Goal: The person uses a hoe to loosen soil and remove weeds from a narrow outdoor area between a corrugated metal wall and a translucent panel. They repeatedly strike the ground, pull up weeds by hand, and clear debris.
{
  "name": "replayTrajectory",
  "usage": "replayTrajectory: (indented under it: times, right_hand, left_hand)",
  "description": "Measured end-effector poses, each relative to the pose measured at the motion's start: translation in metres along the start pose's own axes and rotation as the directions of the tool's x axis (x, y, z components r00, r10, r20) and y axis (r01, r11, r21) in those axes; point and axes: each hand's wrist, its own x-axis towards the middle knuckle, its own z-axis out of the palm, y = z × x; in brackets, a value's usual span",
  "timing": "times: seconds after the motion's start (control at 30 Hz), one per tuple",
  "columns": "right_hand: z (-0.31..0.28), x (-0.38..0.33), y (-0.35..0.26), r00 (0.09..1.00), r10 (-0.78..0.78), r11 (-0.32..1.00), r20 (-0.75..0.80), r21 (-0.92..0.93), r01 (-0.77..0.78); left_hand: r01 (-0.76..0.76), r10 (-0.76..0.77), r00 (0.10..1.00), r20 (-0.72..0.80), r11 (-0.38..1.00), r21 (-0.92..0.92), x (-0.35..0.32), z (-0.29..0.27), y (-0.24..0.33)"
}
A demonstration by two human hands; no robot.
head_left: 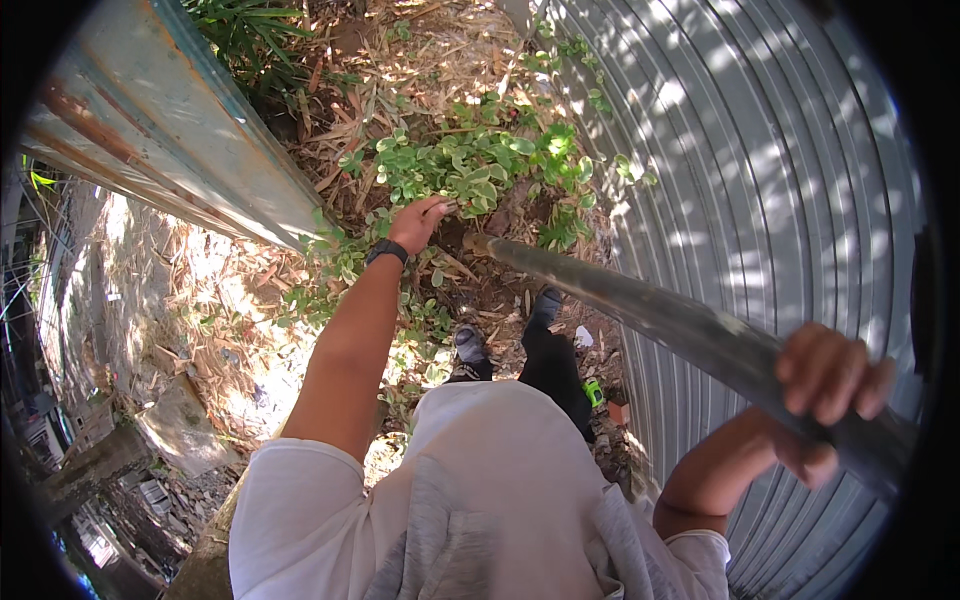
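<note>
My right hand (830,395) is wrapped around the upper part of a long, thick dark pole (640,305). The pole slants down to the left, and its brownish far end is close to the soil (462,262) by the plants. My left hand (418,224), with a dark watch (387,250) on the wrist, reaches to the near edge of a low patch of variegated green plants (470,170). Its fingers are drawn together at the leaves; what they pinch, if anything, is too small to make out.
A grey corrugated metal wall (740,180) runs along the right. At the upper left leans a rusty metal sheet (170,120). Dry leaves (230,290) litter the ground. Beside my feet (470,345) lie a bright green object (593,391) and a reddish block (619,412).
</note>
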Motion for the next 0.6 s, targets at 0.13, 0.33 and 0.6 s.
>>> replayTrajectory:
  times: [0.13,0.33,0.6]
  right_hand:
    - [-0.001,-0.061,0.125,0.994,0.049,0.998,-0.103,-0.026,-0.052]
    - [0.0,-0.127,0.077,0.9,0.204,0.958,-0.385,-0.111,-0.264]
    - [-0.069,-0.303,0.043,0.537,0.142,0.964,-0.832,-0.006,-0.265]
  left_hand:
    - [-0.081,0.082,0.996,-0.038,0.996,0.024,-0.004,-0.004,0.011]
    - [-0.045,0.045,0.999,-0.01,0.998,-0.039,-0.005,-0.004,0.016]
    - [-0.122,0.134,0.987,-0.092,0.985,0.121,-0.005,0.0,0.01]
